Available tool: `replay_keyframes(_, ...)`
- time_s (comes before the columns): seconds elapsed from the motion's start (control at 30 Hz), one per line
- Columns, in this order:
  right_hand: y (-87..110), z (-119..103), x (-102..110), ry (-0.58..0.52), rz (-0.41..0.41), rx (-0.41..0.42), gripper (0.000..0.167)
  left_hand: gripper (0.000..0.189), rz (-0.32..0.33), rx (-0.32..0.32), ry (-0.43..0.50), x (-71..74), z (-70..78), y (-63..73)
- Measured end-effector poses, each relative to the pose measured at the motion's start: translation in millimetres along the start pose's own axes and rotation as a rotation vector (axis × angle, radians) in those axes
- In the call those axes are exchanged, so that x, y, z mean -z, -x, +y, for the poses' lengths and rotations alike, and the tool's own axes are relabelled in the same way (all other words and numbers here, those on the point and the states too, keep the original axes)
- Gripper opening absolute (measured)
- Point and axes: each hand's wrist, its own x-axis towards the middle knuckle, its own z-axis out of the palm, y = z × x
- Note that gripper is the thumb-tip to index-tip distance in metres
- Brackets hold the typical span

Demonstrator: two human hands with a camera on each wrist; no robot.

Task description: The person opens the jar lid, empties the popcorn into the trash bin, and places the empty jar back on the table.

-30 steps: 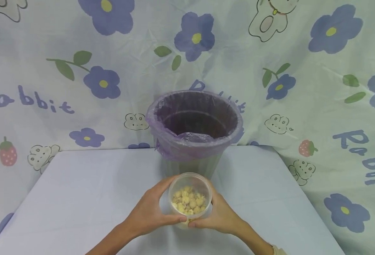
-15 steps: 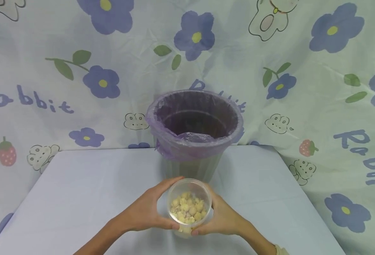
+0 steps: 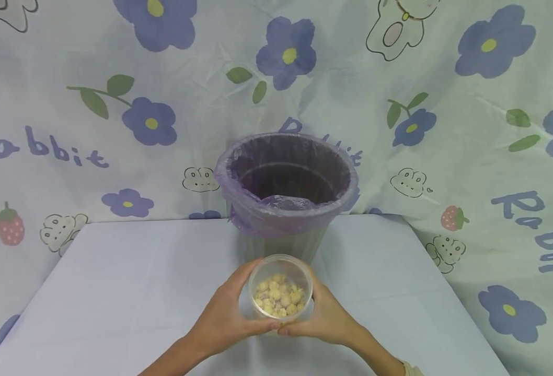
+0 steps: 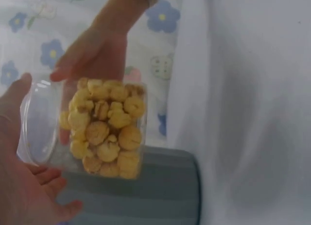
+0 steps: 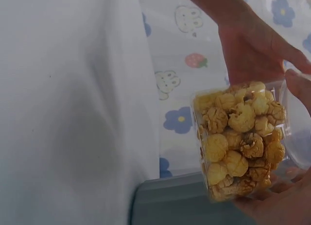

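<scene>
Both hands hold a clear round plastic tub (image 3: 276,267) between them, its open mouth facing up toward the head camera. Popcorn (image 3: 280,298) in pale yellow balls fills its lower part; the right wrist view shows browner caramel-coloured pieces of popcorn (image 5: 238,137) through the wall. My left hand (image 3: 225,316) curves round the left side and my right hand (image 3: 330,316) round the right. The two thumbs nearly meet at the near side under the rim. In the left wrist view, the tub's base is held up clear of the white tabletop (image 4: 257,113).
Just beyond the hands stands a grey-green trash bin (image 3: 281,248), lined with a purple plastic bag (image 3: 262,222) folded over its rim. A white-covered table (image 3: 130,282) lies under it. Behind hangs a cloth (image 3: 201,94) with blue flowers and rabbits.
From one second to half a second ago the tub dipped toward the body; now both hands have brought it back up, nearer the bin. The thumbs have drawn closer together. The bin stays put.
</scene>
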Motion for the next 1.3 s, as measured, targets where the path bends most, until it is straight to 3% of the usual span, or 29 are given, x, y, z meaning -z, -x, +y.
replay_keyframes(0.1, 0.1, -0.9, 0.5, 0.000, 0.001, -0.006, 0.109, 0.104, -0.007, 0.029, -0.006, 0.3, 2.6, 0.8)
replay_keyframes(0.2, 2.4, -3.2, 1.5, -0.023, -0.027, -0.029, 0.109, 0.110, -0.077, 0.044, -0.003, 7.5, 2.4, 0.0)
replay_keyframes(0.33, 5.6, -7.7, 2.0, -0.067, -0.091, -0.079, 0.108, 0.110, -0.212, 0.006, 0.026, 19.5, -2.8, -3.4)
replay_keyframes(0.43, 6.1, -7.9, 1.4, -0.079, -0.124, -0.073, 0.108, 0.107, -0.266, -0.028, 0.053, 22.8, -6.5, -4.8)
replay_keyframes(0.53, 5.7, -5.4, 0.4, -0.086, -0.129, -0.031, 0.109, 0.104, -0.255, -0.039, 0.058, 21.1, -7.6, -3.7)
replay_keyframes(0.67, 4.8, -2.2, -0.4, -0.068, -0.099, 0.015, 0.108, 0.101, -0.170, -0.029, 0.042, 14.4, -5.9, -1.1)
replay_keyframes(0.83, 3.3, -0.7, -1.4, -0.011, -0.038, 0.022, 0.108, 0.100, -0.059, 0.006, 0.065, 1.8, -2.5, 1.4)
replay_keyframes(0.93, 2.7, -2.1, -1.9, 0.004, -0.011, 0.005, 0.108, 0.103, -0.026, 0.027, 0.092, -2.9, -0.8, 2.8)
replay_keyframes(1.07, 2.8, -4.5, -1.8, -0.014, -0.011, -0.029, 0.109, 0.112, -0.054, 0.053, 0.076, 0.7, 0.8, 3.4)
replay_keyframes(1.3, 5.7, -7.9, 1.0, -0.058, -0.055, -0.037, 0.109, 0.109, -0.206, 0.019, 0.052, 19.8, -3.6, -1.1)
